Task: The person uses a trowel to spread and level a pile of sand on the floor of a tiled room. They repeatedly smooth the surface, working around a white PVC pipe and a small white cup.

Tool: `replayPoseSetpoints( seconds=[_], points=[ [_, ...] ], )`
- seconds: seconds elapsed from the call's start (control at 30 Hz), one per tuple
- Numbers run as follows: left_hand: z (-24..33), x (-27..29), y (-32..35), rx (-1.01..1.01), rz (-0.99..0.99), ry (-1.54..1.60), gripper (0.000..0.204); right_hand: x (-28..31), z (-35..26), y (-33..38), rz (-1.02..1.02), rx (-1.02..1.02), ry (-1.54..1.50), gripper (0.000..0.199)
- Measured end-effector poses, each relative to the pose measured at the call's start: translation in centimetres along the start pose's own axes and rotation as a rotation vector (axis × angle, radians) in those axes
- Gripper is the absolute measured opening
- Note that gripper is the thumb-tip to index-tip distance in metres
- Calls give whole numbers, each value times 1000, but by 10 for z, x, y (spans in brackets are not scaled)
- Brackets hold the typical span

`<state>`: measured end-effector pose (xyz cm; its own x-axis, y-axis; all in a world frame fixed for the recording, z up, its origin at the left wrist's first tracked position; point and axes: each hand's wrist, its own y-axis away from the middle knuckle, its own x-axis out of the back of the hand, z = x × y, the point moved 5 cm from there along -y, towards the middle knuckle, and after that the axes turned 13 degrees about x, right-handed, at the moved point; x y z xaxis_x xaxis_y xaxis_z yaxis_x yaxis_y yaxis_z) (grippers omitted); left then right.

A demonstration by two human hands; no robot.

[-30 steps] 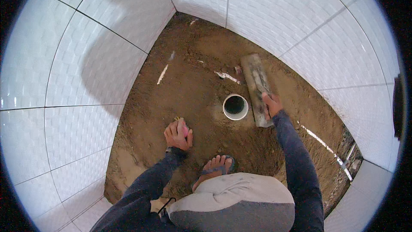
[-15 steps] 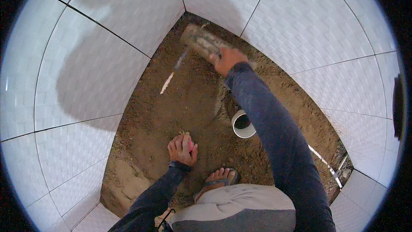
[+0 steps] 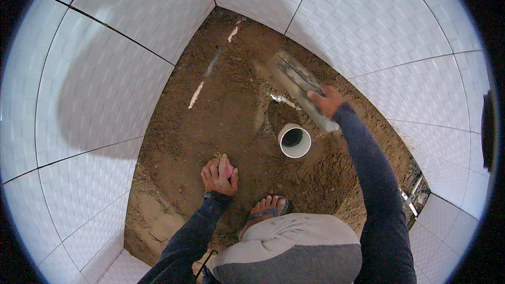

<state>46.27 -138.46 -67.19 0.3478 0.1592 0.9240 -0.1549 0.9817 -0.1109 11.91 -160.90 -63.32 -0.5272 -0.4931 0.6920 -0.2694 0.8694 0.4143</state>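
My right hand [image 3: 327, 101] grips a long, dirt-caked hand float [image 3: 297, 80] on the brown soil [image 3: 173, 158], beyond and to the right of an upright white pipe [image 3: 295, 141]. The float slants from far left to near right, close to the right-hand wall. Nearer me on the left, my left hand [image 3: 217, 176] rests low over the soil, its fingers curled round a small pink thing [image 3: 229, 170]. Most of that thing is hidden, so its kind does not show. Something yellowish-green [image 3: 218, 155] pokes out by the fingertips.
White tiled walls [image 3: 105, 84] meet in a far corner around the soil. Pale strips [image 3: 195, 95] lie in the dirt at the left, and another [image 3: 284, 101] lies beyond the pipe. My sandalled foot [image 3: 269, 208] stands near the pipe. A thin white piece [image 3: 409, 203] lies at the right edge.
My right hand has drawn the float from the far corner rightward and nearer me, uncovering pale strips and the whole pipe mouth. My left hand keeps its grip in about the same place.
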Motion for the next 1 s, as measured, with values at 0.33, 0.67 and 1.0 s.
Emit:
replayPoseSetpoints(
  seconds=[0.33, 0.67, 1.0],
  points=[
    [-29, -48, 5, -141, -35, 11, 46, -31, 160, 287, 55, -208, 13, 60],
    [25, -77, -25, -557, 35, -15, 40, 14, 176, 648, 314, -883, 284, 44],
    [115, -117, -7, -779, -165, 95, 36, -376, 49, 820, 1194, -1787, -268, 60]
  ],
)
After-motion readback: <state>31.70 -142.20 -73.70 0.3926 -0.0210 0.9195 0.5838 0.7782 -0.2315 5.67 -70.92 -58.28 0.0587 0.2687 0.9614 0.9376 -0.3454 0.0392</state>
